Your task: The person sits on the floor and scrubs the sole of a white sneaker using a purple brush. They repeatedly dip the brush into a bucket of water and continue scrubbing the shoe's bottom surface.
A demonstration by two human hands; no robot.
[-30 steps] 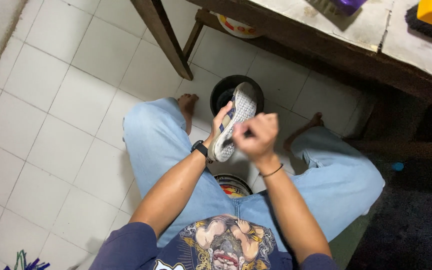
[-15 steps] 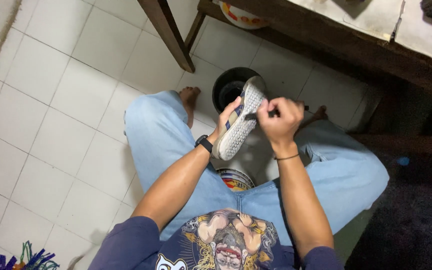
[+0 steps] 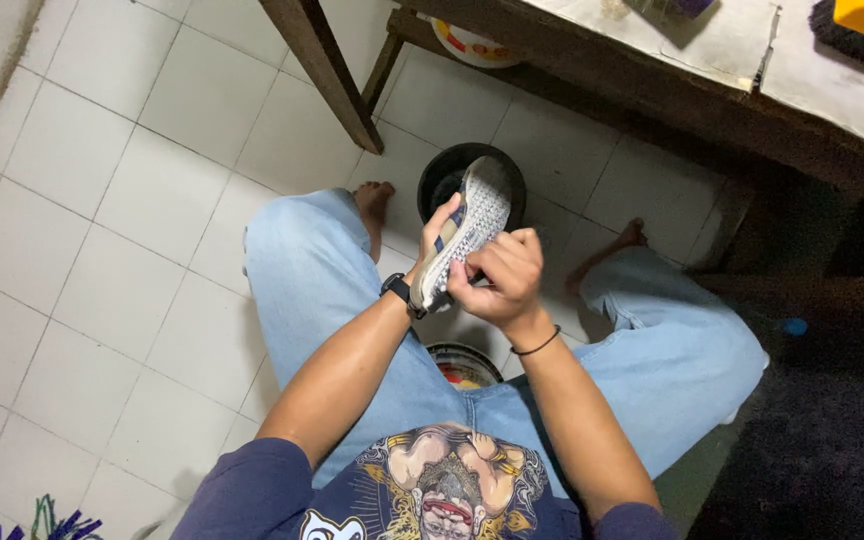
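Sneaker [image 3: 470, 225], grey with a white nubbed sole turned up toward the camera, is held over a black bucket [image 3: 442, 180] that stands on the tiled floor [image 3: 122, 200] between the seated person's knees. The left hand [image 3: 434, 245] grips it along one side, fingers wrapped around the upper. The right hand [image 3: 500, 278] is pressed against the heel end of the sole, its fingers curled tight around something; what they pinch I cannot tell, as it is hidden in the fist. By the look of it, the step in hand is working over the sole, likely scrubbing. A next move would call for a firm left-hand hold while the right hand travels toward the toe. A round patterned bowl [image 3: 464, 365] sits on the floor below the wrists.
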